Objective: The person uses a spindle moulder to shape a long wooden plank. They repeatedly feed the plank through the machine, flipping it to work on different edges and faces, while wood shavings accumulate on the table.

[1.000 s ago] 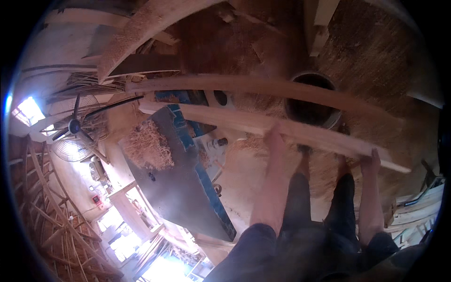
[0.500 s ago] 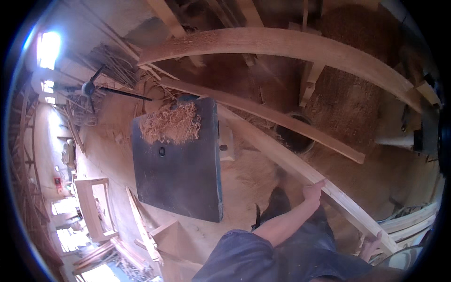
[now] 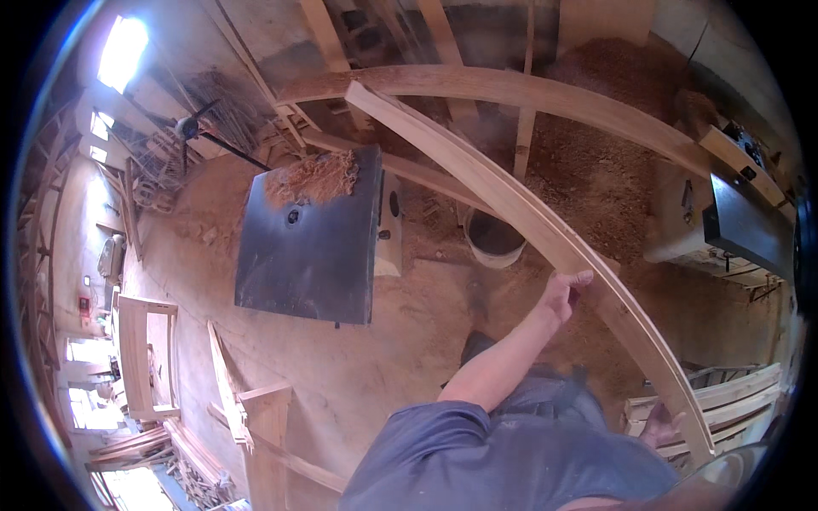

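Observation:
A long pale wooden board [image 3: 498,192] slants across the space in front of me, its far end raised near the dark machine table. My left hand [image 3: 561,294] is closed on the board's near-side edge around its middle, thumb on top. Close to its near end, my right hand [image 3: 658,426] holds the board from the side, with fingers partly hidden behind its edge. Beyond the board lies a long wooden beam [image 3: 392,81], partly crossed by it. A thinner plank [image 3: 409,168] runs below that beam, also partly covered.
The dark machine table [image 3: 307,264] carries a heap of wood shavings [image 3: 315,177]. A bucket [image 3: 496,247] stands beside the board. Another machine with a dark top [image 3: 750,230] is at right, above stacked boards [image 3: 737,400]. A wooden frame [image 3: 132,358] stands at left.
The board has been lifted and turned, its far end now higher and overlapping the beam. Both my hands have moved with it, and my view has shifted.

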A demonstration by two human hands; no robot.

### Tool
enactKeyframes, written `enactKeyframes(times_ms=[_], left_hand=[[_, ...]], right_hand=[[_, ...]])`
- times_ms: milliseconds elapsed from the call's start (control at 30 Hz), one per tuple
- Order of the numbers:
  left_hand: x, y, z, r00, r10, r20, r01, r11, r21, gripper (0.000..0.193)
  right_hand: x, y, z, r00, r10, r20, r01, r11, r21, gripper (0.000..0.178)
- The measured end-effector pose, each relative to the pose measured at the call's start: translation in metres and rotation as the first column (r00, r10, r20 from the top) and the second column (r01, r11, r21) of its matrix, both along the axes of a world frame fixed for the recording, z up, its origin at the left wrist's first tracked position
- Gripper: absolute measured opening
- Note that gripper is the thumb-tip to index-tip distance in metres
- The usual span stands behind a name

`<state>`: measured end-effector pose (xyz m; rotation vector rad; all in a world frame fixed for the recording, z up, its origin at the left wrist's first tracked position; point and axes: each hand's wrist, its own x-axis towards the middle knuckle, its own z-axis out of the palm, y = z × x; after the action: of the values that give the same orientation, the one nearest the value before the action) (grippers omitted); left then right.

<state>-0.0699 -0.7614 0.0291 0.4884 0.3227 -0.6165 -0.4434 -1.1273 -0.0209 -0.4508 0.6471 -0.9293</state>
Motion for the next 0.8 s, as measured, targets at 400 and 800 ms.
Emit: enactKeyframes(times_ms=[400,800], left_hand=[[0.061,-0.002,0.108,0.935,0.348,-0.073,-0.353,0.879,-0.32,0.066],[0.106,0.05,0.048,0.822,0.538,-0.185,-0.559,0.705,-0.437,0.046]], right_hand=[[0.069,-0.076,0.104,0.962,0.208,0.178,-0.116,0.898,-0.423,0.089],[0.136,0.006,0.215,0.948,0.317,0.037,-0.181,0.63,-0.755,0.1]])
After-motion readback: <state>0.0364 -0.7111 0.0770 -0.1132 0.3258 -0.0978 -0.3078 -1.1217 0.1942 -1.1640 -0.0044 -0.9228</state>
